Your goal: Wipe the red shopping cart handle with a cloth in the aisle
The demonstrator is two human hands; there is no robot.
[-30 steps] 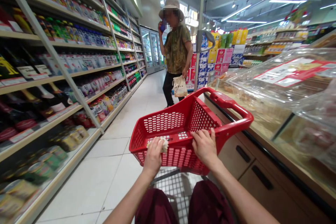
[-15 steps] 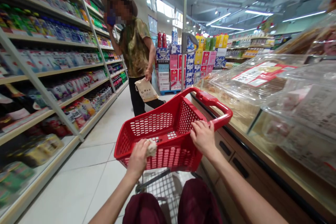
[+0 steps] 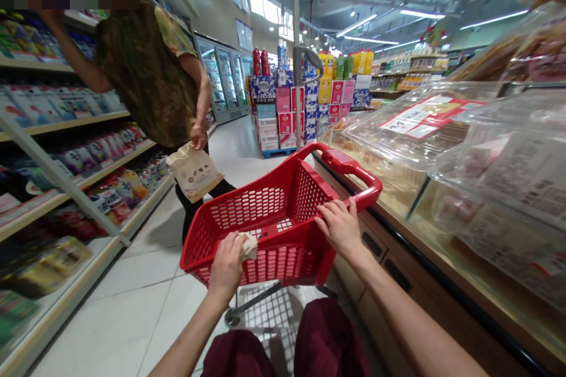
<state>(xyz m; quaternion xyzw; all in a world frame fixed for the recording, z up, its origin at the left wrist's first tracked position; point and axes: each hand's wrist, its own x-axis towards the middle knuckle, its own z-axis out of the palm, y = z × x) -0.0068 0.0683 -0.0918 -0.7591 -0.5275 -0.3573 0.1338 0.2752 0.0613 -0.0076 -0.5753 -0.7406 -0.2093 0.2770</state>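
Note:
A red plastic shopping cart basket (image 3: 283, 263), its walls full of holes, stands in front of my knees on a grey wheeled frame. My left hand (image 3: 227, 265) is closed over a crumpled white cloth (image 3: 248, 246), which presses against the basket's near rim. Further right, my right hand (image 3: 339, 225) grips the same rim beside the red push handle (image 3: 369, 188), fingers curled over the edge. The fingertips of both hands are partly hidden. Inside the basket, only its bare red floor and wall show.
A person (image 3: 145, 82) stands close by at the left, holding a cream bag (image 3: 194, 172). Shelves of packaged drinks (image 3: 97, 150) line the left side. On the right is a counter with clear plastic food boxes (image 3: 424, 123). Stacked cartons (image 3: 287, 109) stand behind a metal pole (image 3: 296, 23).
The person with the bag has come nearer and moved left in view. The whole scene has shifted slightly left. Both my hands keep their places on the cart.

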